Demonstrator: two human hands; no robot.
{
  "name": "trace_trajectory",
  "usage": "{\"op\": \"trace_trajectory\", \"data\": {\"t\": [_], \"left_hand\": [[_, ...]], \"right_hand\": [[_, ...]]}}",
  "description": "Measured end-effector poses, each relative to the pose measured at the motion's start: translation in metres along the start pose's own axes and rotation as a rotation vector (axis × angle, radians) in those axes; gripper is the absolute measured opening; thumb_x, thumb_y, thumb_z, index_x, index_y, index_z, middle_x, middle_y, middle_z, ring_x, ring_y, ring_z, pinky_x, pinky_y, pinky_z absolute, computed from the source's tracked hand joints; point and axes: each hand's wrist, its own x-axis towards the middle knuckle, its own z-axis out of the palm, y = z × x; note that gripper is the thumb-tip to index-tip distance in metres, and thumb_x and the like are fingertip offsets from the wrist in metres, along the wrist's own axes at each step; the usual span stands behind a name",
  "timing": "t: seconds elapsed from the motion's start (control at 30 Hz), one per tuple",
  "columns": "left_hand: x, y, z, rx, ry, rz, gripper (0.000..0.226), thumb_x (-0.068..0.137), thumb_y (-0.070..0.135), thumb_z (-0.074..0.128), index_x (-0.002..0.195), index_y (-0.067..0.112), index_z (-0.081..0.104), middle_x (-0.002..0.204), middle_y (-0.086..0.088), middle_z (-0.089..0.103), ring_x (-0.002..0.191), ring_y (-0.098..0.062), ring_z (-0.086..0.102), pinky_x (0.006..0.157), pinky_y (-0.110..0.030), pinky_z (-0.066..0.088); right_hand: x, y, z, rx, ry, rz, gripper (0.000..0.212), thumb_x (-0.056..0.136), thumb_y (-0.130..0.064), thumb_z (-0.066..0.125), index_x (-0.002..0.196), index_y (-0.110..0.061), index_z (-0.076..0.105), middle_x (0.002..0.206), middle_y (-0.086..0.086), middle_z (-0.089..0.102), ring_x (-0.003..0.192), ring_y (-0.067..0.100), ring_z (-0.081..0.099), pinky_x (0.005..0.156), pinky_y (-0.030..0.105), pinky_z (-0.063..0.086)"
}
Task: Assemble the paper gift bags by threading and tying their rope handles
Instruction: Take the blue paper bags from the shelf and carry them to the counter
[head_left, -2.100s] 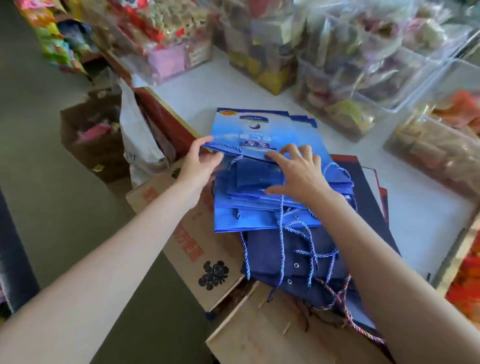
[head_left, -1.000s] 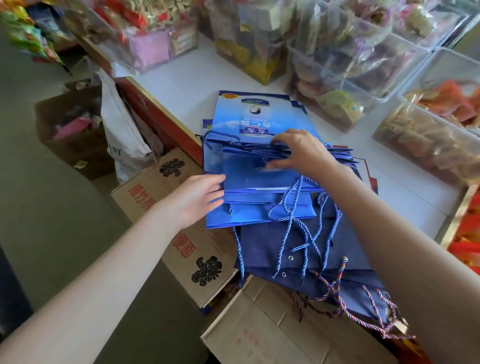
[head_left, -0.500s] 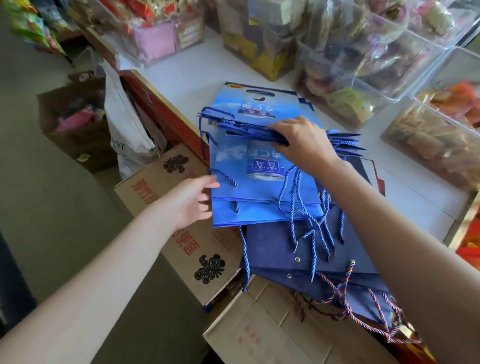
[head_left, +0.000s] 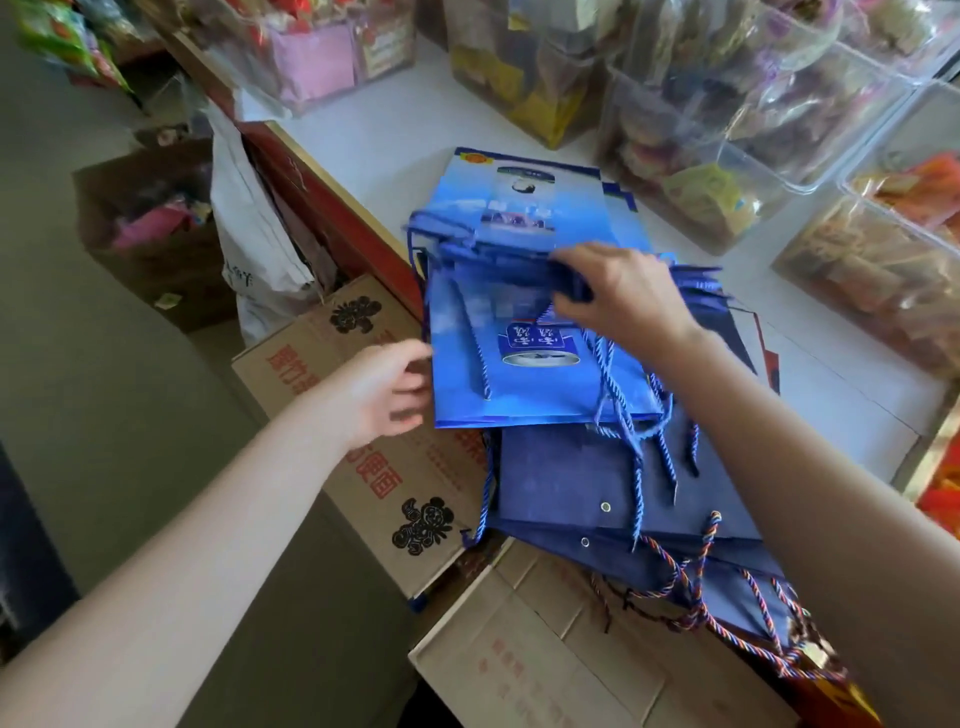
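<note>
A stack of flat bright-blue paper gift bags (head_left: 540, 374) lies on the white counter (head_left: 363, 140), over several dark navy bags (head_left: 587, 478). Blue rope handles (head_left: 618, 415) trail from the stack; red-and-blue twisted ropes (head_left: 691, 587) hang off the navy bags at the near edge. My right hand (head_left: 618, 296) grips the top edges of several blue bags and lifts them. One printed bag face shows beneath. Fingers loosely spread, my left hand (head_left: 384, 395) sits at the left edge of the lower blue bag, just touching it.
Clear plastic bins of packaged snacks (head_left: 727, 130) line the counter's far and right sides. Printed cardboard boxes (head_left: 363, 441) stand on the floor below the counter edge, with a white sack (head_left: 254, 249) and an open box (head_left: 150, 218) farther left.
My right hand has gathered the top edges of the upper bags and lifted them toward the far side, uncovering a printed bag. My left hand slid down to the stack's left edge.
</note>
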Motion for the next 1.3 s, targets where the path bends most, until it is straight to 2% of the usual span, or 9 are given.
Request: {"op": "trace_trajectory", "data": {"t": [0.1,0.23,0.37,0.5,0.67,0.83,1.1,1.23,1.3], "left_hand": [[-0.005,-0.016,0.009,0.148,-0.118,-0.032,0.036,0.090,0.004,0.057,0.120,0.020,0.045,0.099,-0.009,0.061,0.079,-0.021,0.065,0.060,-0.026,0.048],[0.011,0.007,0.002,-0.035,0.113,0.193,0.034,0.089,-0.009,0.049,0.110,0.017,0.048,0.084,-0.006,0.057,0.055,-0.010,0.061,0.050,-0.018,0.042],[0.029,0.045,-0.017,-0.435,0.191,0.277,0.018,0.096,0.000,0.043,0.085,0.015,0.045,0.084,-0.008,0.054,0.071,-0.016,0.056,0.068,-0.029,0.052],[0.007,0.011,-0.019,-0.354,0.218,0.232,0.008,0.099,0.011,0.042,0.099,0.009,0.049,0.092,-0.008,0.055,0.074,-0.017,0.055,0.081,-0.031,0.049],[-0.059,-0.091,-0.035,-0.256,0.231,0.130,0.019,0.098,0.010,0.045,0.114,0.004,0.052,0.093,-0.007,0.063,0.080,-0.015,0.060,0.084,-0.030,0.048],[-0.150,-0.220,-0.052,-0.312,0.410,0.133,0.017,0.097,0.010,0.043,0.084,0.015,0.052,0.105,-0.009,0.060,0.075,-0.012,0.059,0.074,-0.020,0.044],[-0.253,-0.512,-0.041,-0.440,0.791,-0.207,0.024,0.096,0.004,0.042,0.076,0.015,0.049,0.078,-0.004,0.058,0.052,-0.004,0.060,0.053,-0.013,0.043],[-0.286,-0.652,-0.026,-0.403,0.875,-0.368,0.027,0.091,-0.002,0.045,0.071,0.015,0.051,0.096,-0.017,0.062,0.094,-0.028,0.062,0.091,-0.037,0.048],[-0.298,-0.713,-0.019,-0.401,0.914,-0.422,0.027,0.089,-0.002,0.048,0.069,0.015,0.055,0.104,-0.022,0.062,0.105,-0.036,0.059,0.096,-0.048,0.045]], "right_hand": [[0.011,-0.002,-0.012,0.047,0.079,-0.001,0.044,0.078,-0.032,0.052,0.117,-0.013,0.062,0.104,0.009,0.065,0.091,0.037,0.060,0.070,0.043,0.046],[0.004,-0.001,-0.009,0.025,0.067,0.031,0.042,0.082,-0.026,0.062,0.122,-0.015,0.059,0.111,0.008,0.064,0.097,0.035,0.059,0.072,0.042,0.045],[0.001,-0.007,-0.005,0.007,0.014,0.058,0.047,0.083,-0.031,0.064,0.126,-0.016,0.055,0.120,0.006,0.060,0.105,0.032,0.057,0.076,0.041,0.044],[-0.002,-0.024,0.000,-0.015,-0.183,0.017,0.051,0.084,-0.038,0.065,0.128,-0.014,0.053,0.128,0.007,0.055,0.118,0.029,0.047,0.090,0.040,0.039],[-0.052,-0.048,0.008,0.002,-0.216,-0.096,0.041,0.088,-0.027,0.062,0.125,-0.012,0.056,0.129,0.009,0.055,0.121,0.032,0.040,0.096,0.042,0.032],[-0.121,-0.110,0.017,0.097,-0.273,-0.315,0.036,0.086,-0.012,0.059,0.121,-0.004,0.059,0.117,0.021,0.060,0.112,0.040,0.046,0.096,0.046,0.039],[-0.286,-0.251,0.113,0.141,-0.668,-0.642,0.039,0.089,-0.010,0.052,0.128,-0.005,0.054,0.123,0.021,0.057,0.117,0.035,0.052,0.097,0.036,0.036],[-0.388,-0.304,0.193,0.090,-0.884,-0.764,0.043,0.092,-0.015,0.051,0.135,-0.012,0.047,0.131,0.017,0.053,0.123,0.032,0.046,0.102,0.034,0.037],[-0.437,-0.321,0.225,0.063,-0.982,-0.804,0.045,0.093,-0.016,0.051,0.137,-0.012,0.044,0.133,0.016,0.053,0.124,0.031,0.047,0.101,0.034,0.039]]}}
